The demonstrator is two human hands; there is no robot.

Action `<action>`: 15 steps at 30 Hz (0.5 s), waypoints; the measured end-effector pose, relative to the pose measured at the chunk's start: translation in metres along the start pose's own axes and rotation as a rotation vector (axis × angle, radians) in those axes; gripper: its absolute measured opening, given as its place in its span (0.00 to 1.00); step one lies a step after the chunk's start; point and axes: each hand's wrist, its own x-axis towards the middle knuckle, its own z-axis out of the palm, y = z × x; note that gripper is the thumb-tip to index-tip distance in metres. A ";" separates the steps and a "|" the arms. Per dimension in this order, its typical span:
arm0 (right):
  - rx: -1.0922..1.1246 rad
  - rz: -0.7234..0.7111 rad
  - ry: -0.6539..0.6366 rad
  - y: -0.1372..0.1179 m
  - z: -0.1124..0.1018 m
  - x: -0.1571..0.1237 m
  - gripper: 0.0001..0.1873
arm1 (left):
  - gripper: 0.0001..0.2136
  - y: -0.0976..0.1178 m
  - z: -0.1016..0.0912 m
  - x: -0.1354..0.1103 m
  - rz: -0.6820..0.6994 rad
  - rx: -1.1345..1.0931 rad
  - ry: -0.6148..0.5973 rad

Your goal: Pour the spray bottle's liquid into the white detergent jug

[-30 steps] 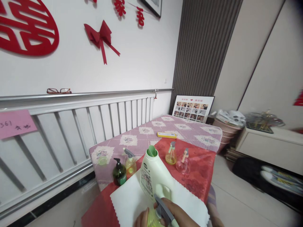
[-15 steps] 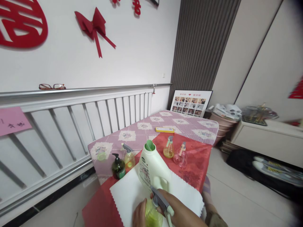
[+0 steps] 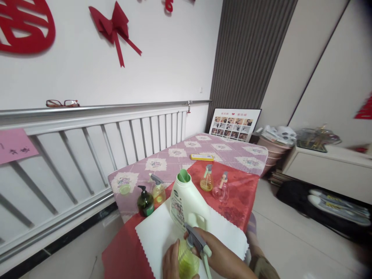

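A spray bottle (image 3: 187, 261) of yellow-green liquid, with a grey trigger head, stands low in the view on a white scalloped mat (image 3: 157, 232). My left hand (image 3: 172, 261) is wrapped round its body. Closed about the neck and trigger head is my right hand (image 3: 205, 244). Just beyond them rises a large pale-green detergent jug (image 3: 187, 205), its mouth uncapped and green inside. To its left are a dark green pump bottle (image 3: 145, 202) and another spray bottle (image 3: 158, 190) with some yellow liquid.
Right of the jug, on red cloth (image 3: 238, 190), stand an amber spray bottle (image 3: 207, 180) and a clear pink one (image 3: 221, 190). A yellow-and-white box (image 3: 202, 157) lies behind them. A green cap (image 3: 124, 189) rests at the table's left. A white radiator (image 3: 110, 141) borders the table.
The spray bottle and both hands sit slightly higher in the view, while the background has shifted up a little. My hands keep their hold on the bottle.
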 end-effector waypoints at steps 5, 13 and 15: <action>0.043 0.048 0.072 0.004 0.013 0.002 0.14 | 0.40 -0.003 0.005 -0.003 0.001 0.030 0.010; 0.079 0.049 0.209 0.019 0.037 0.007 0.09 | 0.40 0.002 0.009 -0.004 -0.010 0.127 0.065; 0.056 0.045 0.259 0.021 0.042 0.008 0.10 | 0.40 0.001 0.006 -0.005 0.035 0.156 0.061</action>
